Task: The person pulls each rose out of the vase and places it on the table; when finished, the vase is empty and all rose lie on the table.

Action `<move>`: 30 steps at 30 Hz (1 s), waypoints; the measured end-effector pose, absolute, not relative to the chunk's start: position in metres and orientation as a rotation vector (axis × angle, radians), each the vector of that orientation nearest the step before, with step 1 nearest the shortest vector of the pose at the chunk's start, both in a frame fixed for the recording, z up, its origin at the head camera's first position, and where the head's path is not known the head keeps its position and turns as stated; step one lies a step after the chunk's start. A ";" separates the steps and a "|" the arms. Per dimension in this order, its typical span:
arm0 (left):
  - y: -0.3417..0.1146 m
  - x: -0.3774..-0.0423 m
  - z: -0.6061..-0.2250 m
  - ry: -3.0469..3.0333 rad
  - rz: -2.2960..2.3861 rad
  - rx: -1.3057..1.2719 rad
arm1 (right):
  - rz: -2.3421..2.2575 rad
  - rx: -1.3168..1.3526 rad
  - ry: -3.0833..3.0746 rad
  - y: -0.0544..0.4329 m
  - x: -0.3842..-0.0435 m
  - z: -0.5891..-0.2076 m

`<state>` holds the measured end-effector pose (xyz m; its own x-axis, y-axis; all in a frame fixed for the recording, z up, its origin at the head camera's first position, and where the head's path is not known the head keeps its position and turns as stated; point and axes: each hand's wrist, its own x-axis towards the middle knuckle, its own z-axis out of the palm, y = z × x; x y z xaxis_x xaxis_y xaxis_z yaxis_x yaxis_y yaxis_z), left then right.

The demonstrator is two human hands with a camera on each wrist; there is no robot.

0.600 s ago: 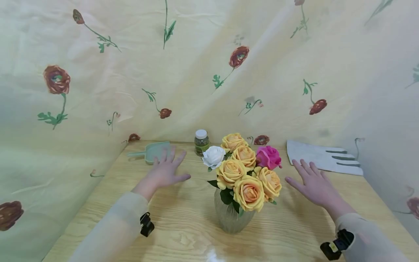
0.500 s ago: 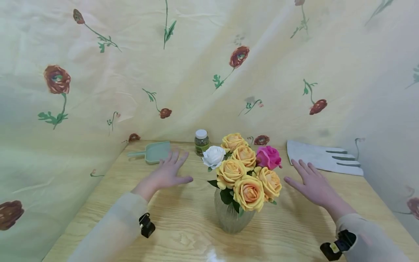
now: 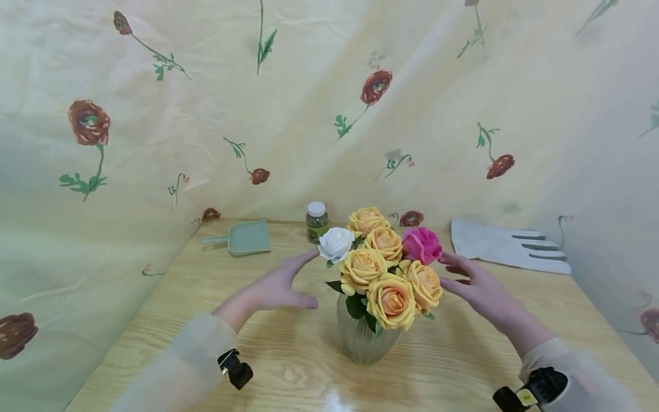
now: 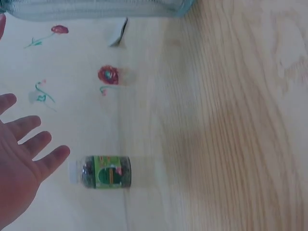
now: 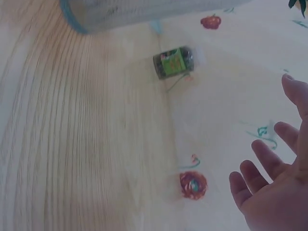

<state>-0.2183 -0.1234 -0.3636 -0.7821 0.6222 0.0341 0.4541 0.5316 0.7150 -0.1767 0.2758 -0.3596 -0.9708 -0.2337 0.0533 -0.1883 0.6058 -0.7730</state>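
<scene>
One huge cream backdrop (image 3: 309, 109), printed with red flowers and green stems. Next size down, a light wood-grain table (image 3: 288, 372) running right up to it. Then pale sleeves (image 3: 175, 366) reaching in from the bottom corners. After those, a ribbed, see-through-ish vase (image 3: 365, 346), upright mid-table between both hands, topped with five yellow roses (image 3: 391, 303), a white rose (image 3: 336, 245) on the left and a hot-pink rose (image 3: 422, 246) on the right. Off to the right, a flat white thing with dark slits (image 3: 501, 246), kinda glove-shaped, lying near the back edge. On to the left hand (image 3: 273, 290): fingers spread, thumb well apart, nothing in its grip, tips right by the white rose. Right hand (image 3: 486, 292) spread too, fingers a bit bent, also holding nothing, just beside the pink and yellow blooms. Touching or not? Can't tell for either. Smaller, a pale green dustpan (image 3: 249, 237), back left, handle pointing left. Then a white-lidded jar (image 3: 317, 224), upright behind the white rose. Tiniest: black gadgets (image 3: 239, 372) on both wrists.
</scene>
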 end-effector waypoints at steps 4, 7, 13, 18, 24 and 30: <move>-0.116 -0.212 -0.367 2.429 1.185 0.938 | -1.408 -0.355 2.743 0.265 -0.172 -0.356; -0.110 -0.207 -0.367 2.371 1.222 0.944 | -1.471 -0.379 2.728 0.257 -0.169 -0.353; -0.096 -0.198 -0.368 2.303 1.243 0.978 | -1.709 -0.522 2.581 0.244 -0.163 -0.347; -0.085 -0.192 -0.368 2.236 1.280 1.001 | -1.880 -0.620 2.415 0.236 -0.157 -0.341; -0.078 -0.183 -0.371 2.270 1.295 0.893 | -1.954 -0.666 2.328 0.229 -0.153 -0.336; -0.071 -0.181 -0.377 2.236 1.369 0.898 | -2.053 -0.654 2.196 0.221 -0.151 -0.332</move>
